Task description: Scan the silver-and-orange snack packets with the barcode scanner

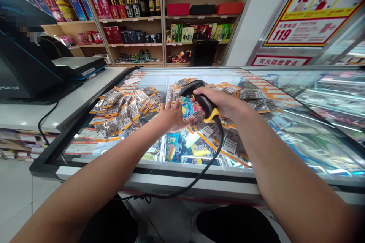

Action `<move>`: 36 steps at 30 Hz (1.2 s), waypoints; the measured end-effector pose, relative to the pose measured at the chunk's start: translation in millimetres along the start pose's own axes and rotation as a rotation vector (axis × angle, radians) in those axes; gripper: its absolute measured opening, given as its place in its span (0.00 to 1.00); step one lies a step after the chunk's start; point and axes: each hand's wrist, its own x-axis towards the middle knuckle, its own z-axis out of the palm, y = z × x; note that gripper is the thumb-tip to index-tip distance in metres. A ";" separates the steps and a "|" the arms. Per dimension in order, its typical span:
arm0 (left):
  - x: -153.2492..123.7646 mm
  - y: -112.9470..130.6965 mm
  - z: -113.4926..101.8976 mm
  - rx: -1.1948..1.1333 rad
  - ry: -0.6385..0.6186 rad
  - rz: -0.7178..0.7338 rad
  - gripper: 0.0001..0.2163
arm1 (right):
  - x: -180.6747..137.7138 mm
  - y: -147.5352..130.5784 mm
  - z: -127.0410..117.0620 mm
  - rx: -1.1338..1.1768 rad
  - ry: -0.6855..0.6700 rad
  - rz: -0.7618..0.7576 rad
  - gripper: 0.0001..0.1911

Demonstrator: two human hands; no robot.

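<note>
My right hand [217,101] is wrapped round the handle of a black and yellow barcode scanner [205,103], whose head points left and away from me. From the handle a black cable [209,163] curves down over the front edge of the freezer. My left hand [173,117] hovers over or rests on the freezer lid just left of the scanner, palm down, fingers spread, with nothing seen in it. Small clear snack packets with orange edges lie in a left pile [127,115] and a right pile [230,140]. Whether my left fingertips touch any packet, I cannot tell.
Beneath the packets is a glass-topped chest freezer [159,172] holding colourful bags. To the left, a counter [74,100] carries a dark checkout machine [25,64]. Stocked shelves [137,19] stand behind. A red and yellow poster [313,11] hangs on the right.
</note>
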 end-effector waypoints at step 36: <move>-22.3 11.4 -26.9 0.064 -0.134 0.301 0.37 | 11.8 9.9 -8.6 -0.252 0.244 -0.334 0.16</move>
